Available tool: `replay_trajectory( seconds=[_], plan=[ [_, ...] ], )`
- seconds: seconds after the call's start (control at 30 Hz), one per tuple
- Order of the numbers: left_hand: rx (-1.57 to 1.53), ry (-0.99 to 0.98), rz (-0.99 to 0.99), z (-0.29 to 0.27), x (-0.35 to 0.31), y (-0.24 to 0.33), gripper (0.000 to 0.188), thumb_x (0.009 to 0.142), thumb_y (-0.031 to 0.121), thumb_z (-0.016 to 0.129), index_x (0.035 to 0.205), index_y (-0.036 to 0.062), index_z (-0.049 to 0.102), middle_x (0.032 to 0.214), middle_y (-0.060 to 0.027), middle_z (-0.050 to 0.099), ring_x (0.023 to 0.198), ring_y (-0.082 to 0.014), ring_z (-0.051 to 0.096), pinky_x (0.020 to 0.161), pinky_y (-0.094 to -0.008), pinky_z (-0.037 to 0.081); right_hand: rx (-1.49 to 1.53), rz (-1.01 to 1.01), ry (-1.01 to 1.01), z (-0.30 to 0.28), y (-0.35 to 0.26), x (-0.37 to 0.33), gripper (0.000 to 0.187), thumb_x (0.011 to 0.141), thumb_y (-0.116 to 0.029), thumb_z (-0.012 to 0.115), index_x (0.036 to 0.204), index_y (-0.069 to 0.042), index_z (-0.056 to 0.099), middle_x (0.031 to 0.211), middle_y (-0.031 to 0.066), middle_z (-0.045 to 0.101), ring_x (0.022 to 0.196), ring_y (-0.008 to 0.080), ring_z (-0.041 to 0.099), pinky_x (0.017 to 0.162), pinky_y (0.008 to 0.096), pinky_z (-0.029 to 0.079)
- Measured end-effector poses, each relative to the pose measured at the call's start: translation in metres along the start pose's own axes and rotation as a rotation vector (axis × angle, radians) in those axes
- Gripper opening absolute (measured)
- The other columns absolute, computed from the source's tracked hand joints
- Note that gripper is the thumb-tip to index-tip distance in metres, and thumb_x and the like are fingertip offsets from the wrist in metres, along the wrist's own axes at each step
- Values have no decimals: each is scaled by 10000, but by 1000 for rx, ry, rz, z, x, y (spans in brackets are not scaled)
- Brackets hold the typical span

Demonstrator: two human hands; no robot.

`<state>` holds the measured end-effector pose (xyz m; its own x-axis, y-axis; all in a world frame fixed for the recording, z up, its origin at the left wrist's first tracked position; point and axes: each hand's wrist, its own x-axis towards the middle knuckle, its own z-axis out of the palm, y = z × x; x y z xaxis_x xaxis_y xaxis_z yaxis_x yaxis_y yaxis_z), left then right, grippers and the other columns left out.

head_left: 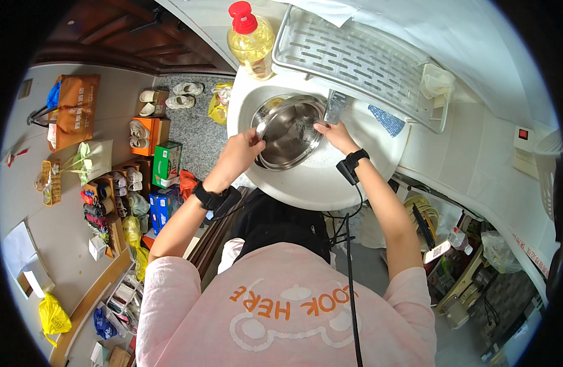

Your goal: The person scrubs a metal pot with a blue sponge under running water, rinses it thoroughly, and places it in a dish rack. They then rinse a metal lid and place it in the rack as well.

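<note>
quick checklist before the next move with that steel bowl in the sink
1. Left hand grips the rim of the steel bowl: ok.
2. Right hand on the bowl's far rim: ok, though whether it grips or only touches, cannot tell.
3. Bowl held tilted over the white sink, not over the floor: ok.
4. Bowl empty inside: cannot tell, glare.
5. Oil bottle upright, apart from the bowl: ok.
6. Drying rack free of dishes: ok.

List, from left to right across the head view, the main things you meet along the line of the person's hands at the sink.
Orange box → green carton → left hand → steel bowl → right hand → blue cloth → white wall switch.
</note>
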<state>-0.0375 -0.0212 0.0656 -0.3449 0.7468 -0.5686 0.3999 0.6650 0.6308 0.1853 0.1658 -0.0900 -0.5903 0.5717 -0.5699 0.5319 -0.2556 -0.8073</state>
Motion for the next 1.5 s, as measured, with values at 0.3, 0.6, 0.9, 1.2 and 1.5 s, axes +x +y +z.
replay_trajectory(
  seconds=[0.3, 0.6, 0.9, 1.2, 1.5],
  plan=[
    [-147, 69, 17, 19, -16, -11, 294, 881, 255, 686, 933, -27, 626, 775, -163, 673, 708, -240, 663, 690, -344, 516, 400, 163, -113, 24, 4, -16, 305, 851, -95, 717, 1111, -93, 557, 953, -37, 604, 854, 91, 565, 719, 275, 472],
    [-21, -87, -31, -10, -2, 15, 289, 856, 250, 674, 899, -32, 627, 715, -167, 647, 673, -282, 650, 649, -371, 497, 20, 62, -85, -6, 3, 4, 301, 835, -105, 725, 1091, -10, 600, 964, 35, 656, 872, 134, 605, 821, 304, 475],
    [-158, 26, -52, 23, -12, -7, 224, 902, 187, 676, 924, -25, 609, 694, -43, 624, 650, -86, 602, 602, -284, 499, 219, 166, -122, 12, 16, -2, 335, 843, -133, 719, 1131, -71, 559, 1018, 28, 633, 885, 161, 601, 805, 343, 489],
    [12, -45, 58, 5, -15, 16, 424, 886, 380, 680, 950, -38, 653, 783, -173, 679, 730, -283, 667, 694, -360, 512, 229, 250, -154, -5, 15, -2, 433, 833, -116, 744, 1185, -90, 493, 1037, 11, 613, 893, 130, 575, 775, 327, 472],
    [115, -56, 99, -5, 4, 35, 317, 894, 267, 636, 895, -50, 632, 711, -194, 646, 652, -315, 638, 627, -387, 486, 61, -31, -37, -10, 6, 6, 252, 818, -57, 713, 1045, -18, 611, 959, 46, 666, 888, 166, 626, 821, 320, 489]
  ],
)
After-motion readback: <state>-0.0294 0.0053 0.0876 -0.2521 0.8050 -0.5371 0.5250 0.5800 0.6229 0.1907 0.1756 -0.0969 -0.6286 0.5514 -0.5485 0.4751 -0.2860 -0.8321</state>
